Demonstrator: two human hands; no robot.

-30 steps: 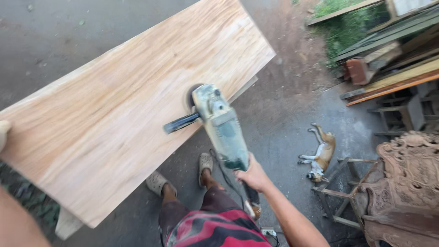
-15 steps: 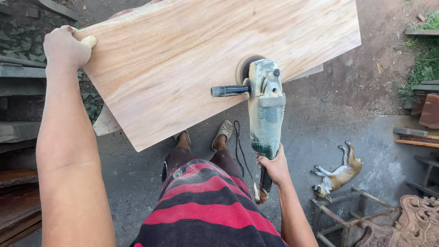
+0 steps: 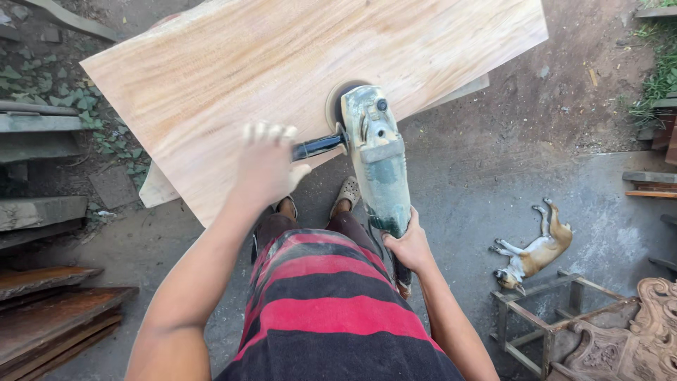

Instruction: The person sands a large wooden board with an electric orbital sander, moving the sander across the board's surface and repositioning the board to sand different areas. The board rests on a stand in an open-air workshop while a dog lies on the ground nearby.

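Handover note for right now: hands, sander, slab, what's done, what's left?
Right hand: grip shut on the rear handle of the angle sander.
Left hand: open, blurred, beside the sander's black side handle, not gripping it.
Sander disc sits on the wooden slab near its close edge.
Done: slab surface looks pale and smooth in broad patches.
Left: can't tell how much remains.
Note: dog lying on the ground to the right.

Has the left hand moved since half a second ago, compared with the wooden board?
Yes. The left hand has left the board's far left corner and come toward the grinder's black side handle, blurred, not yet gripping it.
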